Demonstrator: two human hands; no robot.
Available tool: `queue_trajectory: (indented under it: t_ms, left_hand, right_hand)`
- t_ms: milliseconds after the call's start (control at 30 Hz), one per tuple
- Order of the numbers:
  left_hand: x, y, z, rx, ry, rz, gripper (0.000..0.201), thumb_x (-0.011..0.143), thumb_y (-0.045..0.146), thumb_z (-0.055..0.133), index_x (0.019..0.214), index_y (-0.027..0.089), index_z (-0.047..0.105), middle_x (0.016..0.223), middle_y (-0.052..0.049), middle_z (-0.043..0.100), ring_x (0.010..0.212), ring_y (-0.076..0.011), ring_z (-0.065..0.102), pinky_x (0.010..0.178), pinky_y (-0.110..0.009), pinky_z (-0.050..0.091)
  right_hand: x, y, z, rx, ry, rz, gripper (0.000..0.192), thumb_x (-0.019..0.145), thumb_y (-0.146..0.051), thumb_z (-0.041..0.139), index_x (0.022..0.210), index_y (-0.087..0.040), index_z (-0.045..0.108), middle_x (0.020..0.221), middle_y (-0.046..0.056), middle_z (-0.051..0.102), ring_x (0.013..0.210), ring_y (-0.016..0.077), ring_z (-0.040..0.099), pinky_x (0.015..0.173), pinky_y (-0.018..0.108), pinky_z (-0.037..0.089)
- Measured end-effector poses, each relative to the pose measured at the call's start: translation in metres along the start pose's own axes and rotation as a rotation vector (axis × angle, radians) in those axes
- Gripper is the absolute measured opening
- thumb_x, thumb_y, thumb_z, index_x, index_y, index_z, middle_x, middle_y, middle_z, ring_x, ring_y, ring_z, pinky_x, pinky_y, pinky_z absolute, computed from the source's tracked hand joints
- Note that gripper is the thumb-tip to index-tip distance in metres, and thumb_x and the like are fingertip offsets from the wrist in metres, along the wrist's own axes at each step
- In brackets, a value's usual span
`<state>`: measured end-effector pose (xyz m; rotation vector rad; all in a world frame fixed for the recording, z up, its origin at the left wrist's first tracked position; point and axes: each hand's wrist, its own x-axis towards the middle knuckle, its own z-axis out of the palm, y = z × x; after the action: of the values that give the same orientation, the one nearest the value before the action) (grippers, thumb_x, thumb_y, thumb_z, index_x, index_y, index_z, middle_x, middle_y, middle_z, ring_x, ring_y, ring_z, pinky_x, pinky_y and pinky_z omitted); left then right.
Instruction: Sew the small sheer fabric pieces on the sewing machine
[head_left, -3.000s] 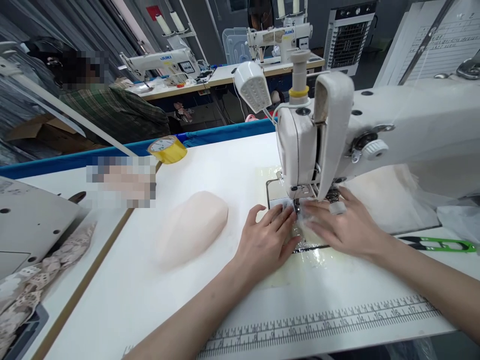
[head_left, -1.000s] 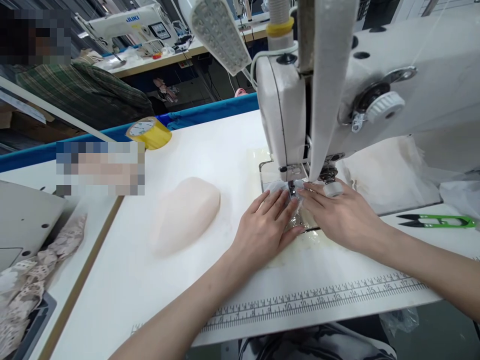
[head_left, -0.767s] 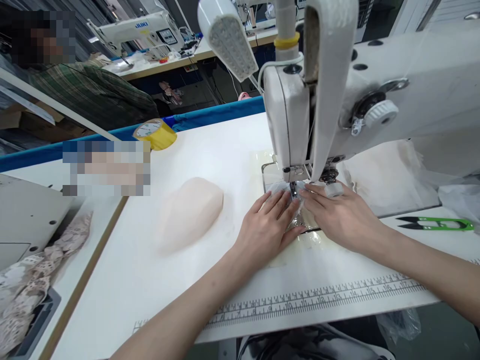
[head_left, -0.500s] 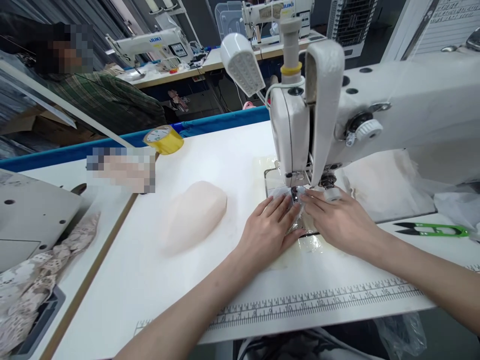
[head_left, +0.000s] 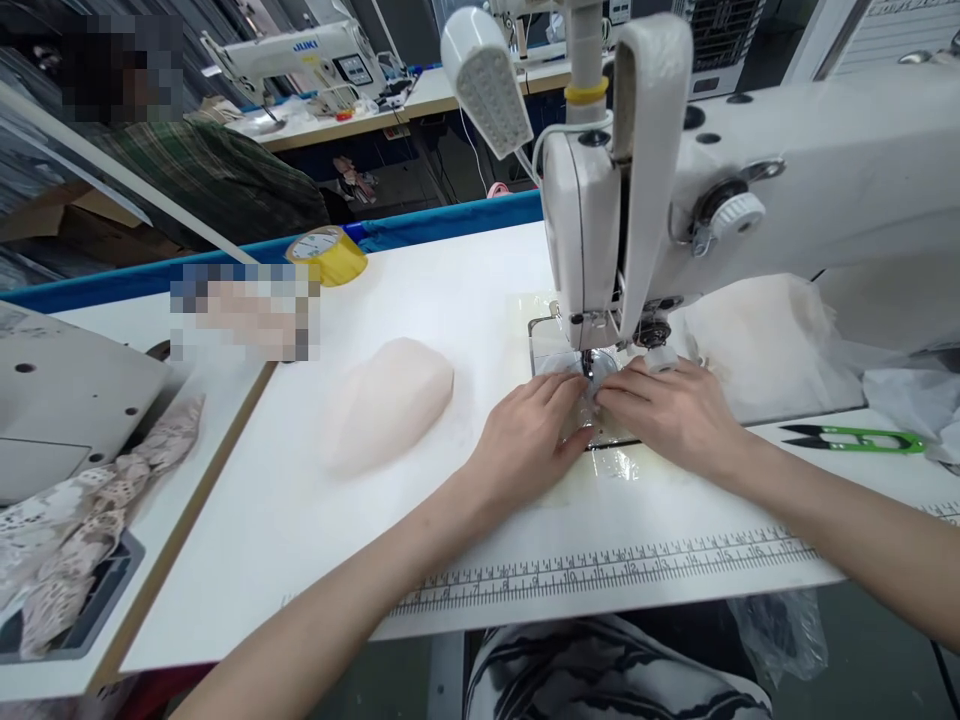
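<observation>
Both hands lie flat, fingers stretched out, pinning a sheer fabric piece (head_left: 581,405) under the sewing machine (head_left: 592,240) needle. Left hand (head_left: 525,440) and right hand (head_left: 675,415) almost touch, neither one gripping anything.

A yellow tape roll (head_left: 328,256) sits at your table's far edge. Green thread snips (head_left: 855,438) lie to your right, lace trim (head_left: 82,525) to your left.

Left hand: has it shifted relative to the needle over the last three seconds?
No. The left hand stays flat on the sheer fabric, fingertips just left of the needle, as before.
</observation>
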<state>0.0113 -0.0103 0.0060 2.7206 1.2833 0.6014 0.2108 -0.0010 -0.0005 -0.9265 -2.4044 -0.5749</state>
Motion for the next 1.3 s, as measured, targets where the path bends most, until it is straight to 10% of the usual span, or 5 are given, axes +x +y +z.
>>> queue_trajectory:
  t_ms: [400, 767, 1300]
  left_hand:
    - [0.03, -0.002, 0.016, 0.183, 0.078, -0.082, 0.01, 0.085, 0.019, 0.056, 0.085, 0.018, 0.066, 0.086, -0.003, 0.066, 0.084, -0.021, 0.058, 0.071, -0.034, 0.042]
    - [0.003, 0.003, 0.007, 0.242, 0.195, 0.212, 0.017, 0.089, 0.018, 0.054, 0.095, 0.018, 0.07, 0.097, -0.004, 0.071, 0.091, -0.0205, 0.062, 0.08, -0.036, 0.047]
    - [-0.012, 0.006, 0.002, 0.268, 0.098, 0.25, 0.029, 0.09, 0.014, 0.05, 0.116, 0.009, 0.062, 0.117, -0.011, 0.066, 0.112, -0.0224, 0.062, 0.104, -0.045, 0.045]
  right_hand:
    - [0.003, 0.003, 0.007, 0.098, 0.1, 0.263, 0.024, 0.09, -0.031, 0.053, 0.078, -0.024, 0.073, 0.047, -0.004, 0.058, 0.052, 0.0121, 0.053, 0.047, 0.025, 0.025]
    - [-0.005, -0.004, -0.003, 0.16, 0.005, 0.071, 0.017, 0.085, -0.014, 0.057, 0.078, -0.02, 0.072, 0.094, -0.001, 0.074, 0.082, 0.0163, 0.063, 0.067, 0.03, 0.044]
    - [-0.01, -0.016, -0.016, 0.039, -0.143, -0.053, 0.033, 0.087, 0.0, 0.041, 0.101, -0.008, 0.07, 0.103, 0.009, 0.072, 0.097, 0.0195, 0.063, 0.105, 0.041, 0.038]
